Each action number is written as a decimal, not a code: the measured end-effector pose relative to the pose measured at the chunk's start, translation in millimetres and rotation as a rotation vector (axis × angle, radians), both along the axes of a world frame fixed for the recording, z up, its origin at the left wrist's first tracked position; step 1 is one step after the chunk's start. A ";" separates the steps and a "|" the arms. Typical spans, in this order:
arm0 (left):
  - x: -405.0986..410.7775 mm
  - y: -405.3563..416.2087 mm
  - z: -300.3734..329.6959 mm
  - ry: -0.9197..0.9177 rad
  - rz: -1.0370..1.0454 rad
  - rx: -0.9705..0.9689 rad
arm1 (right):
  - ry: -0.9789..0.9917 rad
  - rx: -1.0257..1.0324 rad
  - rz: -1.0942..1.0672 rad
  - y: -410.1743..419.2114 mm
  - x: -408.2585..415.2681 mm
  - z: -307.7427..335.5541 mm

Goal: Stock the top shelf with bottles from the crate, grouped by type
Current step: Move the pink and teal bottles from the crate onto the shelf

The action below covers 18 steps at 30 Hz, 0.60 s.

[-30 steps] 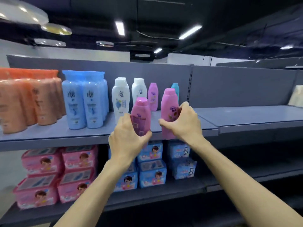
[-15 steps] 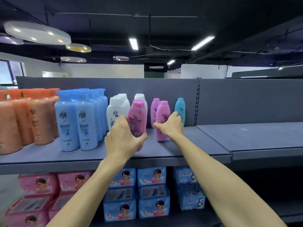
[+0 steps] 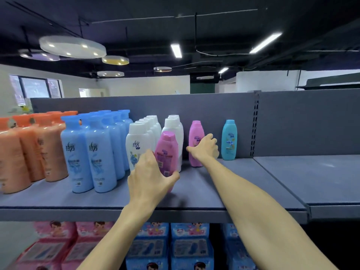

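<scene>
Right pink bottle pushed back, hands gripping both

Below the upper board, pink rectangular packs printed with a cartoon child are stacked at the left, and blue rectangular packs of the same kind stand just beside them to the right. Overhead, round flat white ceiling lamps hang from a black ceiling, with long bright strip lights further right. A dark-framed window sits in the far white wall.
</scene>
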State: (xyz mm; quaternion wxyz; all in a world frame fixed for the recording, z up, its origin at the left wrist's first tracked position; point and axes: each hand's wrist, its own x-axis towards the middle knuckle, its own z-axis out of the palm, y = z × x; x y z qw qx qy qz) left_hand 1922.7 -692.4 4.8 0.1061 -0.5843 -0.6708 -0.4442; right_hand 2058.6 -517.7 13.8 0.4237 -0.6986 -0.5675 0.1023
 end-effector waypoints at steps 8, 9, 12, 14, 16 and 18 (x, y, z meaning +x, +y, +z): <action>-1.1 5.8 -8.1 0.000 -0.016 0.021 | 0.008 0.010 -0.009 15.6 -0.9 -4.1; -0.8 6.8 -8.1 -0.001 -0.017 0.021 | 0.000 0.014 -0.004 16.3 -1.3 -4.5; 0.0 10.3 -8.8 0.002 -0.010 0.008 | -0.008 0.018 0.003 17.8 -1.9 -5.0; 1.1 10.9 -10.4 0.003 -0.011 -0.004 | -0.002 0.015 0.010 17.9 -1.3 -5.1; 2.8 11.0 -11.6 -0.001 -0.014 -0.014 | -0.003 0.018 0.020 15.5 0.3 -6.5; 4.9 12.3 -10.3 -0.007 -0.018 -0.023 | -0.032 0.040 0.016 8.3 3.6 -7.0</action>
